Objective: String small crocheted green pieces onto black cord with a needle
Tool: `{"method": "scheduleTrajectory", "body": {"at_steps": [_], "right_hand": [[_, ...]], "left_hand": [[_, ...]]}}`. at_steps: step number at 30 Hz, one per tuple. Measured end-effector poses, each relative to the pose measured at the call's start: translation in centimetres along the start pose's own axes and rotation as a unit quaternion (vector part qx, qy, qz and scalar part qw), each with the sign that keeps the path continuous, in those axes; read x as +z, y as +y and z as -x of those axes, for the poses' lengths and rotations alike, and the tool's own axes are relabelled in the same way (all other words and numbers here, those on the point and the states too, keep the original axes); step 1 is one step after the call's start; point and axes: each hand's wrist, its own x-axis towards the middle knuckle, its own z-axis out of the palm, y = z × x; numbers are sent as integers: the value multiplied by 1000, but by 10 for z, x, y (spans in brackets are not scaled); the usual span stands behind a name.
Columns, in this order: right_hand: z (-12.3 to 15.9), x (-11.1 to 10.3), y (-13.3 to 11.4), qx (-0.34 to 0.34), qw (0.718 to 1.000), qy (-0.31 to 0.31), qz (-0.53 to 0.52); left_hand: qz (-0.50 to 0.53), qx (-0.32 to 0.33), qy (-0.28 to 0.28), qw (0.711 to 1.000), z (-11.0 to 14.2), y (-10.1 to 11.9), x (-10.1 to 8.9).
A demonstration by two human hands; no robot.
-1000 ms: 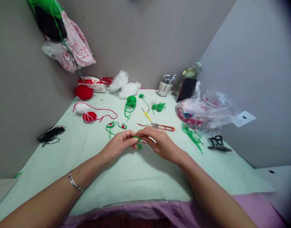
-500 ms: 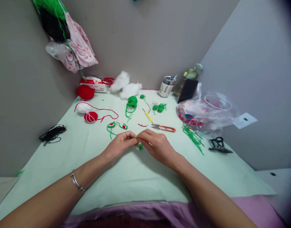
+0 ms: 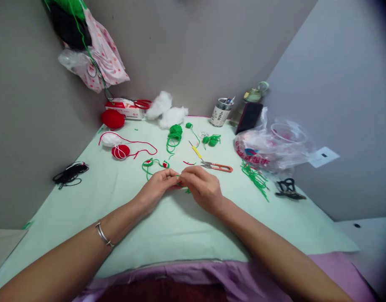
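My left hand (image 3: 161, 183) is closed in a pinch on a small green yarn piece (image 3: 179, 180), mostly hidden by the fingers. My right hand (image 3: 203, 187) meets it, thumb and fingertips pinched together at the same piece. A bit of green yarn (image 3: 188, 191) sticks out below the right fingers. Just beyond the left hand lie small green crocheted pieces with red and white (image 3: 147, 162), joined to green yarn. A yellow-handled crochet hook (image 3: 196, 151) and orange thread snips (image 3: 218, 167) lie beyond the right hand.
Red yarn (image 3: 120, 152), white yarn (image 3: 110, 139) and a black cord bundle (image 3: 71, 174) lie left. At the back are white stuffing (image 3: 173, 117), a green yarn ball (image 3: 175, 132) and a pen can (image 3: 220, 113). A plastic bag (image 3: 265, 147), green yarn strands (image 3: 255, 179) and black hair claw (image 3: 289, 189) lie right.
My right hand has turned and drawn closer over the left fingertips, covering more of the green piece. Less of its hanging yarn shows now. The view has shifted slightly.
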Motion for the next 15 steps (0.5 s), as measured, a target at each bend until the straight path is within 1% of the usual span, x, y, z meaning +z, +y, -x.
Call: {"method": "scheduleTrajectory", "body": {"at_steps": [1,2,4,6,7,8,11,14,15], "right_hand": [[-1,1,-1,13,1000,2,1],[-1,2,-3,12,1000,-4,3],[-1,3,-5,-30,999,-12,9],[0,3,-5,-83,996,-5,17],[0,3,-5,-97,995,1,20],[1,2,-5,-101,995,10,24],[0,1,-7,-78,996,22,23],[-1,0,-11,-113,993,8,-7],[-1,0,-12,-108,994,3,-26]], "left_hand": [[19,-7,-7,1000,0,0,0],[28,-10,-9,1000,1,0,0],[28,-10,2,1000,1,0,0],[25,-8,15,1000,1,0,0],[27,-7,18,999,1,0,0],[30,-7,21,999,0,0,0],[40,-6,25,999,-1,-2,0],[47,-7,41,998,-3,-2,-1],[48,-8,44,998,-4,-2,-2]]}}
